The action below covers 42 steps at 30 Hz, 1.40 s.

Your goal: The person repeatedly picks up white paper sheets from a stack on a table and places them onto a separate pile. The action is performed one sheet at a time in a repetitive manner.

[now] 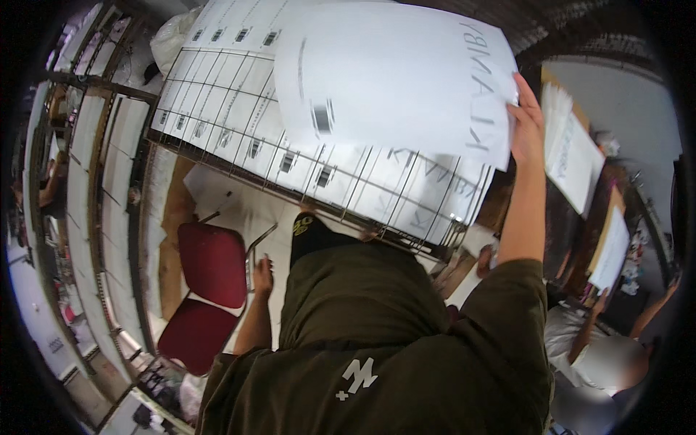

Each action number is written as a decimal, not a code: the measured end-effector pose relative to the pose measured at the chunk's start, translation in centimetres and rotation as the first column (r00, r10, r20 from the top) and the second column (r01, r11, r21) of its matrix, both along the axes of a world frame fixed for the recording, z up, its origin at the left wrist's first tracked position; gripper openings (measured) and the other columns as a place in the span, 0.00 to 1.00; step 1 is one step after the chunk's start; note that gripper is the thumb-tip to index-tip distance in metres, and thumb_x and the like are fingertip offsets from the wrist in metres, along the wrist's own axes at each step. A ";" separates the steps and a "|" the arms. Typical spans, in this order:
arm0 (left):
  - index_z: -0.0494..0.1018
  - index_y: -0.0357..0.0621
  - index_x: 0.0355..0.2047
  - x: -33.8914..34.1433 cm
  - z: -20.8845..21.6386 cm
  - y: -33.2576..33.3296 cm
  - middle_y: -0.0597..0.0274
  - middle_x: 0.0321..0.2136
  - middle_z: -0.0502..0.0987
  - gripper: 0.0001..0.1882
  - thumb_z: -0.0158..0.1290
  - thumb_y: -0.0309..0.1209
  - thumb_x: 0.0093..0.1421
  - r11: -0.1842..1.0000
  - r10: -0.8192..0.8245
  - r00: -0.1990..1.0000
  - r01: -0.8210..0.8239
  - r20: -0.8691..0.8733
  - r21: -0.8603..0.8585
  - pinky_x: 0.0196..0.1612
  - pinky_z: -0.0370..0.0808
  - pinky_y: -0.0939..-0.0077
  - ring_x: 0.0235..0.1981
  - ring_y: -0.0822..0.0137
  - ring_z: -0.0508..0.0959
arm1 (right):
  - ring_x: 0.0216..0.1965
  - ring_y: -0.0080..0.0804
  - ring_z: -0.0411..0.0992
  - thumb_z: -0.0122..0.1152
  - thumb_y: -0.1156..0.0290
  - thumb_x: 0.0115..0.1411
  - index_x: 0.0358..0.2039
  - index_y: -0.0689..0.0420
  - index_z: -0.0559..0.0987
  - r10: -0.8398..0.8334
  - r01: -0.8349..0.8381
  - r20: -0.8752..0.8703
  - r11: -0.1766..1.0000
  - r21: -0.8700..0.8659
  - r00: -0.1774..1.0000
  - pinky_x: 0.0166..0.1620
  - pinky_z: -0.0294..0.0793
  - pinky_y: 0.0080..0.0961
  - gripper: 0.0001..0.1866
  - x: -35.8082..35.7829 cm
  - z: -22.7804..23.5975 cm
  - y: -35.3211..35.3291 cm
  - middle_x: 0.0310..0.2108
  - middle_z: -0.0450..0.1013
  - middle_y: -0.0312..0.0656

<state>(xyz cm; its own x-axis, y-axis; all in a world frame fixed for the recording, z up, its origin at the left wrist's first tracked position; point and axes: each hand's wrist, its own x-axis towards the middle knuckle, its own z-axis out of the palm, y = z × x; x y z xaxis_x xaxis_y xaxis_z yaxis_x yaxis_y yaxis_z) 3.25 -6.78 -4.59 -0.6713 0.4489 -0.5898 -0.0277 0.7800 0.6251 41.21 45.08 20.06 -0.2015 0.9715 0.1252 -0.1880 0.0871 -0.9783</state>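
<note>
"Where's the white sheet [391,80]?"
"Over the wire rack [290,192], its right edge pinched in the right hand [529,129]'s fingers."
"And the left hand [262,277]?"
"Low beside the red chair [212,264], fingers loosely curled; I can't tell whether they hold anything."

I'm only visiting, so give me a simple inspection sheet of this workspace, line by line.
Surface: wire rack, white printed sheets showing through its grid.
Job's things: one large white sheet, printed in dark ink, held above the rack.
Clutter: pale plastic bag by the rack's far left corner; red chair at left.
Grip: right hand holds the sheet's right edge; left hand is low near the chair, apparently empty.
Cables: nothing seen.
Surroundings: shelves along the left; a co-worker at lower right.
</note>
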 end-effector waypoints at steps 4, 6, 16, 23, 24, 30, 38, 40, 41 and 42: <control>0.71 0.35 0.29 -1.1 0.8 -4.6 0.45 0.26 0.75 0.30 0.35 0.54 0.59 0.934 -0.292 0.954 0.270 -0.065 -0.235 0.36 0.68 0.63 0.34 0.52 0.75 | 0.55 0.29 0.59 0.44 0.88 0.47 0.57 0.63 0.61 -0.177 0.174 -0.013 0.977 -0.127 0.984 0.52 0.60 0.18 0.32 -0.4 -10.3 2.2 0.58 0.57 0.43; 0.71 0.35 0.30 -3.3 2.1 -5.7 0.46 0.27 0.75 0.30 0.37 0.54 0.59 0.936 -0.181 0.983 0.160 -0.037 -0.312 0.37 0.68 0.64 0.33 0.51 0.76 | 0.51 0.30 0.63 0.44 0.88 0.47 0.57 0.62 0.61 -0.242 0.241 0.016 0.954 -0.178 0.970 0.48 0.64 0.18 0.32 -1.2 -12.6 3.6 0.57 0.59 0.43; 0.69 0.31 0.43 -9.7 7.4 0.6 0.35 0.38 0.72 0.31 0.40 0.52 0.59 0.932 -0.204 0.979 0.198 0.011 -0.305 0.45 0.67 0.60 0.44 0.46 0.72 | 0.39 0.25 0.67 0.45 0.85 0.46 0.56 0.62 0.62 -0.254 0.278 0.330 0.960 -0.025 0.909 0.35 0.68 0.18 0.32 -3.4 -14.3 8.1 0.53 0.62 0.46; 0.70 0.33 0.36 -13.9 1.4 3.5 0.50 0.27 0.75 0.30 0.39 0.53 0.59 0.928 -0.311 0.950 0.298 -0.026 -0.222 0.37 0.68 0.67 0.31 0.58 0.75 | 0.48 0.30 0.65 0.45 0.87 0.47 0.55 0.63 0.63 -0.239 0.261 0.404 0.965 0.002 0.883 0.47 0.66 0.20 0.31 -3.1 -14.9 8.7 0.56 0.59 0.47; 0.70 0.33 0.37 -14.2 0.8 3.7 0.49 0.28 0.75 0.30 0.39 0.53 0.59 0.929 -0.312 0.949 0.293 -0.050 -0.226 0.37 0.68 0.66 0.33 0.56 0.75 | 0.48 0.30 0.65 0.45 0.87 0.47 0.55 0.63 0.63 -0.240 0.259 0.425 0.966 0.015 0.873 0.47 0.66 0.20 0.31 -2.5 -15.5 9.0 0.55 0.59 0.46; 0.67 0.30 0.45 -13.3 5.4 4.6 0.39 0.40 0.72 0.35 0.43 0.54 0.56 0.916 -0.297 0.946 0.242 -0.133 -0.321 0.48 0.67 0.65 0.46 0.51 0.72 | 0.58 0.33 0.57 0.44 0.87 0.45 0.55 0.63 0.63 -0.191 0.249 0.319 0.957 -0.150 0.928 0.56 0.56 0.22 0.32 -2.9 -13.5 8.3 0.58 0.56 0.47; 0.69 0.30 0.42 -5.3 8.3 3.2 0.44 0.37 0.75 0.31 0.41 0.52 0.59 0.954 -0.189 0.981 0.171 -0.050 -0.248 0.45 0.68 0.66 0.42 0.52 0.74 | 0.34 0.21 0.66 0.47 0.84 0.45 0.56 0.61 0.63 -0.205 0.220 0.377 0.976 0.004 0.903 0.34 0.66 0.14 0.32 -1.9 -16.6 9.6 0.48 0.66 0.43; 0.70 0.33 0.41 -4.0 5.5 1.6 0.45 0.37 0.75 0.30 0.40 0.51 0.59 0.939 -0.222 0.975 0.214 0.000 -0.270 0.45 0.68 0.66 0.42 0.53 0.74 | 0.30 0.18 0.64 0.48 0.82 0.46 0.56 0.61 0.63 -0.158 0.171 0.340 0.985 -0.009 0.927 0.33 0.65 0.13 0.32 -1.9 -17.5 9.8 0.45 0.67 0.40; 0.70 0.33 0.41 -2.9 6.2 2.8 0.45 0.36 0.75 0.30 0.39 0.52 0.59 0.925 -0.236 0.971 0.235 0.035 -0.300 0.44 0.68 0.65 0.42 0.52 0.74 | 0.36 0.22 0.65 0.47 0.84 0.47 0.56 0.60 0.63 -0.135 0.177 0.342 0.980 -0.092 0.930 0.38 0.65 0.14 0.31 -2.0 -17.3 9.9 0.48 0.65 0.41; 0.71 0.34 0.40 -1.8 7.0 3.9 0.45 0.36 0.75 0.30 0.39 0.52 0.59 0.913 -0.245 0.968 0.252 0.061 -0.321 0.44 0.68 0.64 0.42 0.52 0.74 | 0.42 0.25 0.65 0.46 0.86 0.47 0.55 0.59 0.64 -0.114 0.178 0.335 0.970 -0.167 0.935 0.43 0.65 0.16 0.31 -2.1 -17.2 9.7 0.51 0.64 0.43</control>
<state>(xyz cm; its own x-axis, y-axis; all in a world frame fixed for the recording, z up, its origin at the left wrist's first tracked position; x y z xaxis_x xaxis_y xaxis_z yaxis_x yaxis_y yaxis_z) 1.49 -2.85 2.38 -0.5503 0.3826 -0.7422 0.1842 0.9226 0.3390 39.11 54.78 2.85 -0.0542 0.9920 -0.1137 0.1385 -0.1054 -0.9847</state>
